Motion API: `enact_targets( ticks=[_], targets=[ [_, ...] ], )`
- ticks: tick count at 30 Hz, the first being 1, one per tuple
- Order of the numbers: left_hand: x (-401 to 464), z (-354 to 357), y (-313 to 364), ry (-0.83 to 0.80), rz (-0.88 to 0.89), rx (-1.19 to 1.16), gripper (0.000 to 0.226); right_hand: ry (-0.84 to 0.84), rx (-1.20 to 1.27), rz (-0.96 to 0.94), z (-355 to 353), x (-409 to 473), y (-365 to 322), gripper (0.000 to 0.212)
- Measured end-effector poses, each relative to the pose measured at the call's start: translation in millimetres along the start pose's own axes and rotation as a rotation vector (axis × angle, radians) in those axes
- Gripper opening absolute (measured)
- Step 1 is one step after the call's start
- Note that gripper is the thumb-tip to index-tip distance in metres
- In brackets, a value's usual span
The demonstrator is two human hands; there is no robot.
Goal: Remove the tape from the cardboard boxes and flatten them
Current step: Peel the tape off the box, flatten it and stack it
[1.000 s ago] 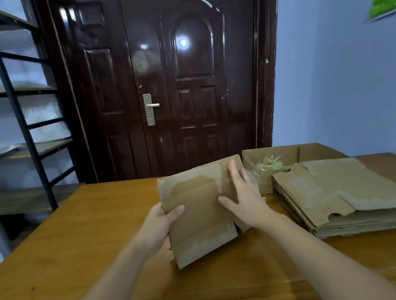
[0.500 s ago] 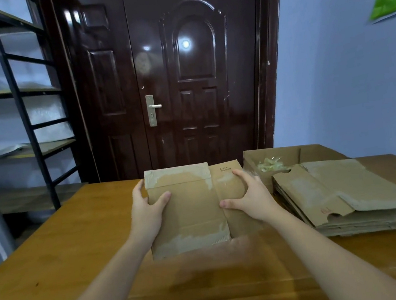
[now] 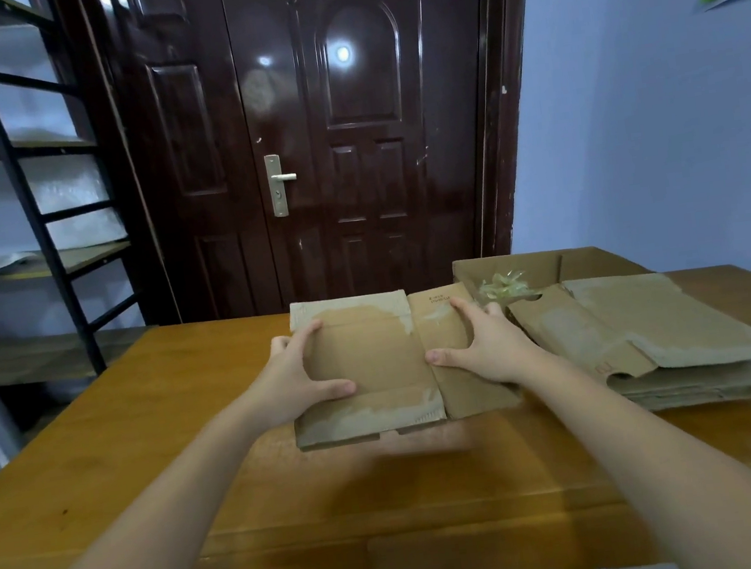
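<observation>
Head view: you are looking forward and down at a wooden table [image 3: 148, 454].
Cardboard box: the flattened cardboard box [image 3: 374, 365] is being held just above the table, in the middle, in front of you; I cannot tell if its near edge is touching the wood.
Left hand: your left hand [image 3: 295, 379] is gripping the left edge of the box, the thumb is lying across the front face and the fingers are curling over the edge.
Right hand: your right hand [image 3: 485, 346] is holding the narrow right panel of the box, the thumb is pointing left on the face and the fingers are bending over the far right edge.
Tape marks: pale torn strips are showing along the top and bottom flaps of the box.
Stack: a pile of flattened boxes [image 3: 655, 344] is lying on the table just beside your right hand.
Open box: an open carton [image 3: 527, 268] is standing behind the pile, and a bundle of crumpled tape [image 3: 504, 285] is sitting inside it.
Background: a dark door [image 3: 347, 146] is standing behind the table, and a metal shelf [image 3: 21, 186] is standing at the left.
</observation>
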State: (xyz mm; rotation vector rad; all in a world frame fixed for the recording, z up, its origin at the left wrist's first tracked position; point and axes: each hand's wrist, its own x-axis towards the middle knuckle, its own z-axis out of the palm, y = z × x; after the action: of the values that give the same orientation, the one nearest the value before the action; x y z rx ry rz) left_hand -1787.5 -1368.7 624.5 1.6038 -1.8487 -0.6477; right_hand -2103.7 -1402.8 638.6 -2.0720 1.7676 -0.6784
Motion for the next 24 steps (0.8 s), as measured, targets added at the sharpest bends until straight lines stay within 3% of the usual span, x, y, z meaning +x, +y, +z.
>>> enact_targets(
  ticks=[8, 12, 16, 24],
  targets=[
    [8, 29, -16, -0.181, -0.132, 0.163, 0.115, -0.191, -0.039, 0.097, 27, -3, 23, 0.109],
    [10, 40, -25, -0.301, -0.168, 0.244, 0.115, -0.289, -0.099, 0.185, 51, -6, 33, 0.117],
    [16, 47, -32, -0.318, -0.179, 0.265, 0.117, -0.292, -0.154, 0.232, 64, -4, 35, 0.124],
    [21, 44, -27, -0.335, -0.149, 0.321, 0.120, -0.297, -0.204, 0.219, 52, -8, 27, 0.119]
  ],
)
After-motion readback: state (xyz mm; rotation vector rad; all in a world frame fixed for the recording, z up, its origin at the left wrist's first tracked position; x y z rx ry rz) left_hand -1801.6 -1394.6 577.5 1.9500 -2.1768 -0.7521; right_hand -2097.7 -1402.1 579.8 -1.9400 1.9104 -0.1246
